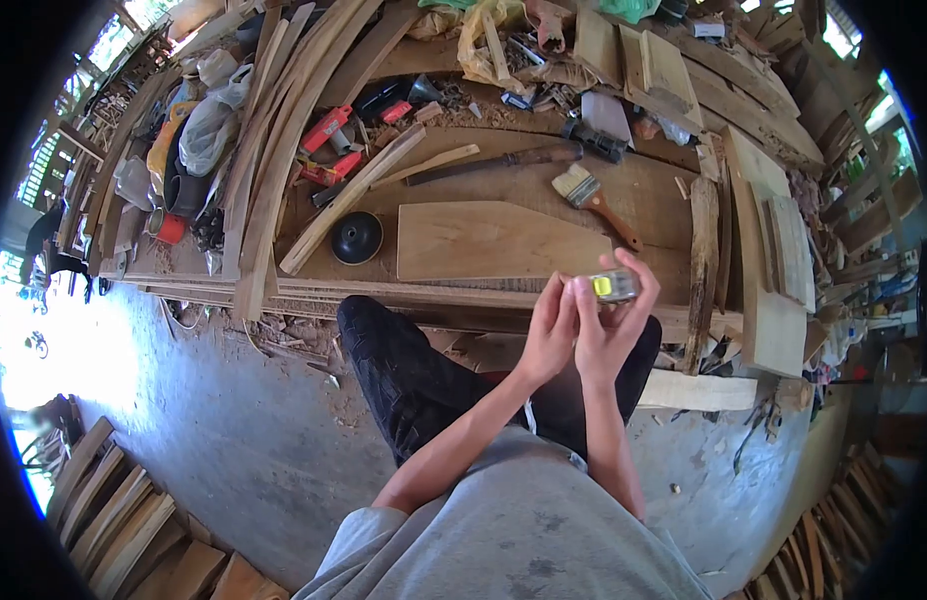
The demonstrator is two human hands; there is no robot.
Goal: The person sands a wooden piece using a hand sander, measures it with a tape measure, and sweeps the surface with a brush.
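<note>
A tape measure [614, 287], silver with a yellow label, sits in my right hand [606, 340], its fingers and thumb closed round it. Close against its left side is my left hand [550, 335], fingertips pinched together; what lies between them is hidden. Both hands are above the bench's front edge, over my lap. Just beyond them a flat wooden board [494, 242] with a tapered right end lies on the bench. A paintbrush [596, 203] with a wooden handle rests past the board's right end.
On the bench lie a black round disc [358, 238], a long blade with a wooden handle [494, 163], red tools [329, 150] and a narrow wood strip [354, 200]. Long planks [294, 130] are stacked at left, more boards [774, 270] at right. Wood pieces [119, 510] stand on the floor.
</note>
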